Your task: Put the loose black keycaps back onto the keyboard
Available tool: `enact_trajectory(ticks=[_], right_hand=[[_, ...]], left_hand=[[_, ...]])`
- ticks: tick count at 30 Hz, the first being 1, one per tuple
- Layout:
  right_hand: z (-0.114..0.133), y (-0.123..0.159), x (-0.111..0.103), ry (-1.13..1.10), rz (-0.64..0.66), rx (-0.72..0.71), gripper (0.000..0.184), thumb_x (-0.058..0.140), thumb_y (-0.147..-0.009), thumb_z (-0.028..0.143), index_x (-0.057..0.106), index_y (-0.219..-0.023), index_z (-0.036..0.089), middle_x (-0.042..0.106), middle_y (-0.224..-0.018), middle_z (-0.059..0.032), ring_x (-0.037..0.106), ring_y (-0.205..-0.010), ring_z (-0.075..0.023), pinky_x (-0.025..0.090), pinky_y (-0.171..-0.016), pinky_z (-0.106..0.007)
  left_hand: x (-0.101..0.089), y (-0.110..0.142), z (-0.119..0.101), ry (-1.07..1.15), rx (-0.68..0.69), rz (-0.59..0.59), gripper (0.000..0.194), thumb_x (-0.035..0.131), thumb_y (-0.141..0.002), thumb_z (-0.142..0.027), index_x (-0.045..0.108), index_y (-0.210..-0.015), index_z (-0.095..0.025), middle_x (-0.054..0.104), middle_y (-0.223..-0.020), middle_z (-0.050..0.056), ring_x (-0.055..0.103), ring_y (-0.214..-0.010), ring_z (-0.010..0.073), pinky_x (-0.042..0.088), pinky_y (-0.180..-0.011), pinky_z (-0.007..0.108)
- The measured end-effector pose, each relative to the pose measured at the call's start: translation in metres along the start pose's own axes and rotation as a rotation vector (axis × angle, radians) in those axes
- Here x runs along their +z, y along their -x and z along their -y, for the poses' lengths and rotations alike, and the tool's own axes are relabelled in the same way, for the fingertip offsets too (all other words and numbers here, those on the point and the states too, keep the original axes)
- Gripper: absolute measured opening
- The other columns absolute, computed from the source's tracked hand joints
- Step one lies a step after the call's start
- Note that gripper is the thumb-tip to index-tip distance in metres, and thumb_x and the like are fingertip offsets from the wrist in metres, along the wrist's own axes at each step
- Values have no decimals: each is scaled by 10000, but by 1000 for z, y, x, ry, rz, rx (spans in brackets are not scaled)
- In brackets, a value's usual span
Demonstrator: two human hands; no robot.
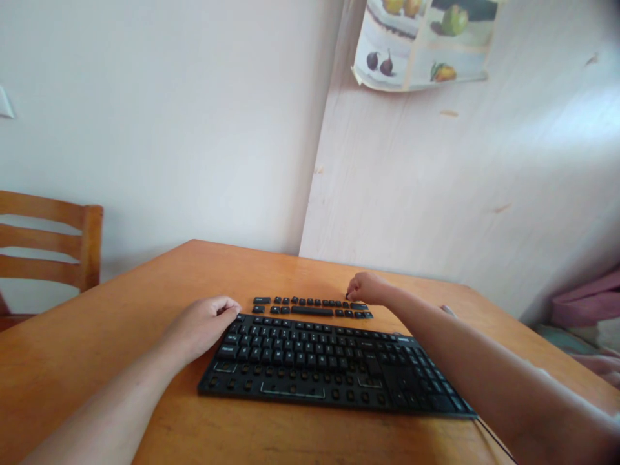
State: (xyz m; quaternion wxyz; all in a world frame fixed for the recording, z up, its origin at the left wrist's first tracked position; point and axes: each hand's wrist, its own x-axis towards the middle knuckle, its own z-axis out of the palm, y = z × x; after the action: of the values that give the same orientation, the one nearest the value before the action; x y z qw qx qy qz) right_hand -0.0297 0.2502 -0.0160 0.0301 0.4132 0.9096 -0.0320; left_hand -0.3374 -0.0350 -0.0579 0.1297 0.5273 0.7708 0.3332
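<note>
A black keyboard [334, 368] lies on the wooden table [121, 310]; its lowest rows have bare key sockets. Removed black keycaps [312, 307] are laid out in two rows on the table just behind it. My left hand [206, 323] rests at the keyboard's far left corner, fingers curled with the thumb against its edge. My right hand [367, 287] reaches over the keyboard to the right end of the keycap rows, fingertips pinched on a small black keycap there.
A wooden chair [53, 242] stands at the table's left. White walls meet in a corner behind the table, with a fruit poster [426, 42] on the right wall. Pink cloth [588, 300] lies beyond the table's right edge. A cable [494, 439] leaves the keyboard's right end.
</note>
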Motion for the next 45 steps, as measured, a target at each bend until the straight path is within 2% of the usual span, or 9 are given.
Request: enact_trajectory(ticks=[8,13,19,23,27,30,36,40,45], right_hand=[[5,6,-1,41,-7,-3,198,663,-808,372,801,-848,236,747,-909,-62,653,-872,-205,457,-721,-263],[6,6,-1,49,-34,20,266,681,-784,374,781,-993,244,730,-1068,-71,653,-941,-217,463,-741,-270],[12,7,2,41,-50,31,191,681,-762,317,783,-898,229,736,-975,-63,656,-887,-211,458,-718,-273],[18,17,-4,5,-86,17,180,664,-777,297,778,-877,198,733,-939,-71,650,-845,-202,445,-688,-272],[28,46,-17,-49,-119,-44,194,653,-811,304,769,-922,196,719,-925,-58,634,-816,-169,426,-661,-253],[41,82,-24,-143,-186,-199,160,666,-808,295,753,-885,184,689,-864,-46,604,-759,-145,411,-642,-246],[69,156,-19,-209,-184,-375,88,654,-830,261,724,-852,212,638,-781,-10,564,-737,-134,398,-664,-246],[77,176,-9,-188,-162,-365,78,656,-836,262,718,-869,228,645,-817,-13,568,-795,-154,411,-720,-260],[82,181,-3,-145,-170,-346,86,633,-847,232,712,-877,215,650,-859,-31,575,-836,-168,418,-752,-269]], left_hand=[[0,0,-2,2,18,-6,370,469,-856,-523,695,-814,-232,743,-830,-2,674,-832,234,447,-711,289],[0,0,-3,-18,2,-10,365,476,-852,-526,699,-809,-241,745,-827,-12,674,-826,229,443,-703,285],[-1,0,-4,-17,0,-12,353,480,-850,-518,697,-813,-243,744,-828,-14,676,-830,227,447,-709,282],[-1,1,-4,-15,7,-22,367,474,-845,-525,701,-805,-239,747,-826,-5,677,-824,235,457,-711,286],[0,0,-4,10,3,-36,375,486,-828,-530,709,-826,-228,752,-848,15,680,-837,247,470,-737,298],[1,-1,-4,16,-11,-38,368,496,-815,-522,713,-835,-226,756,-863,22,681,-845,251,472,-747,303],[1,-1,-4,11,13,-36,350,493,-813,-498,720,-816,-231,757,-847,10,679,-827,238,469,-715,291],[1,-1,-5,-1,23,-43,352,490,-814,-497,721,-805,-231,756,-841,10,678,-820,236,466,-703,291],[0,-1,-7,-1,27,-41,361,482,-820,-505,711,-810,-225,755,-848,21,683,-842,246,469,-732,301]])
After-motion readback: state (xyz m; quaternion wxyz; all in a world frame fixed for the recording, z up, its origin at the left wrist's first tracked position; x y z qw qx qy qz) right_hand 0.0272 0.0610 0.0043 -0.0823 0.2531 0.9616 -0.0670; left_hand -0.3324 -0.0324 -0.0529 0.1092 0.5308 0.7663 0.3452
